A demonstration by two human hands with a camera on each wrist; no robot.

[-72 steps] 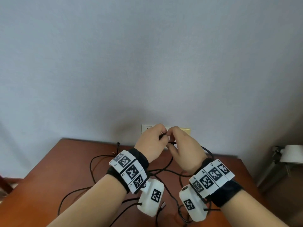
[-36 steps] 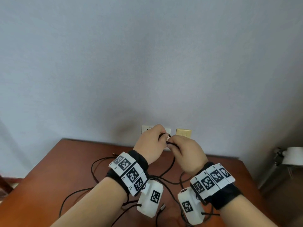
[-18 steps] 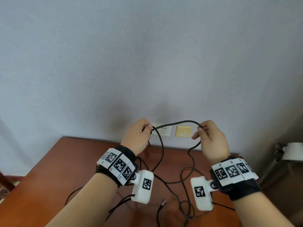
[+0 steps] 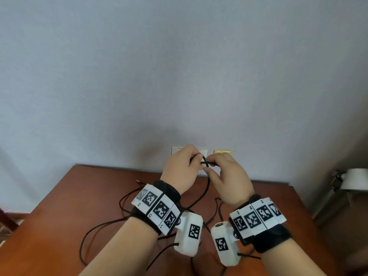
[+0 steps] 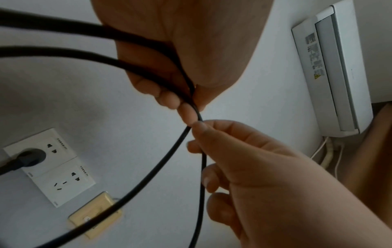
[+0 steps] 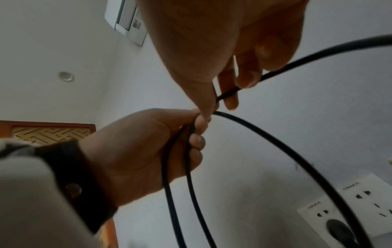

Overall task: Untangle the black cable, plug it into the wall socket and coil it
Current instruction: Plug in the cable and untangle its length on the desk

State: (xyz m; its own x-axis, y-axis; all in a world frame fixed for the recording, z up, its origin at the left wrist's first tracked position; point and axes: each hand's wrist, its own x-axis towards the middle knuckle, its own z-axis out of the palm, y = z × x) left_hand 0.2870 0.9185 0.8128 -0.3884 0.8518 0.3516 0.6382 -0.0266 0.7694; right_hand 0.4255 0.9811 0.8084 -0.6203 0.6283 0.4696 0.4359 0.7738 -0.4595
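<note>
The black cable [image 4: 207, 188] hangs from both hands down to the table in front of the white wall socket [image 4: 176, 150]. My left hand [image 4: 184, 166] grips two strands of the cable [image 5: 165, 159] in its curled fingers. My right hand [image 4: 229, 176] touches the left one and pinches the cable [image 6: 275, 142] between thumb and forefinger. A black plug [image 5: 27, 158] sits in the upper outlet of the socket [image 5: 61, 182]; the plug [image 6: 339, 229] also shows in the right wrist view.
Loose cable loops [image 4: 123, 200] lie on the brown wooden table [image 4: 79, 196], with a small connector end [image 4: 139, 181] at the back left. A yellow wall plate [image 4: 222, 152] sits right of the socket. A white lamp [image 4: 354, 179] stands off the table's right side.
Half a second ago the hands were apart with an arc of cable stretched between them. Now the right hand has come back to the left, and the hands meet before the socket.
</note>
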